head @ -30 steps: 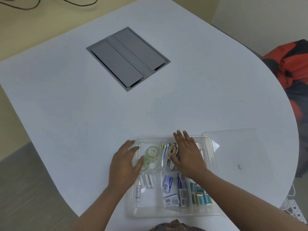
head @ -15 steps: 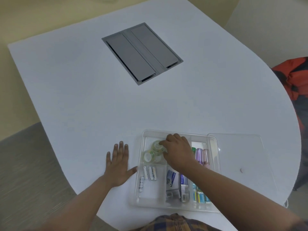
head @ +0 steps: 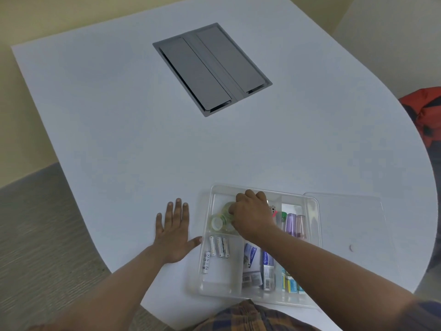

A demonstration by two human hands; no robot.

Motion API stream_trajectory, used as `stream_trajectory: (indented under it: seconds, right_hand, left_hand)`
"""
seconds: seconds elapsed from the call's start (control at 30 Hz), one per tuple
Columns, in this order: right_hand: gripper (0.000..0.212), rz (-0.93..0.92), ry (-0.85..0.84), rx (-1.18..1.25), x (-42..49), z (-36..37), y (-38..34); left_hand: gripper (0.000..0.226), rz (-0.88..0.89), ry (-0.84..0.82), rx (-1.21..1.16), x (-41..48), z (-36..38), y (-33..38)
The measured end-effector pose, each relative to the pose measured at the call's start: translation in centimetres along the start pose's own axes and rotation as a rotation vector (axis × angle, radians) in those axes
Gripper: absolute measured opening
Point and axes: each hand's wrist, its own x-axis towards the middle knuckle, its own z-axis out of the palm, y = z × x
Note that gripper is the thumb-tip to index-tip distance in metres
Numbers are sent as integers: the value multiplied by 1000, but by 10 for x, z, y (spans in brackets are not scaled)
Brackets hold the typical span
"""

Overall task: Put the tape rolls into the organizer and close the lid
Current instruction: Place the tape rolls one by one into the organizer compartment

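Observation:
A clear plastic organizer (head: 207, 263) sits at the near edge of the white table. Greenish clear tape rolls (head: 220, 220) lie in its far left compartment. My right hand (head: 253, 217) reaches into that compartment, its fingers curled down on the rolls and hiding part of them. My left hand (head: 173, 235) lies flat on the table just left of the organizer, fingers spread, thumb tip near the organizer's wall. The clear lid (head: 353, 225) lies flat on the table to the right of the organizer.
Other compartments hold batteries (head: 218, 247), small boxes (head: 253, 263) and purple markers (head: 294, 223). A grey cable hatch (head: 211, 68) is set into the table farther away. A red and dark bag (head: 427, 115) sits beyond the table's right edge.
My left hand left the organizer and settled flat on the table beside it. My right hand shifted from the pens compartment onto the tape rolls. The camera view has moved.

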Motion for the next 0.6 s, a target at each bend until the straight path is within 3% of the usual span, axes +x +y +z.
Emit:
stream_trajectory:
  seconds: [0.17, 0.6]
  right_hand:
    - [5, -17, 37, -30, -2, 1, 0]
    - [20, -118, 204, -91, 16, -2, -9]
  left_hand:
    - [104, -2, -90, -6, 2, -7, 0]
    - [104, -5, -145, -12, 2, -13, 2]
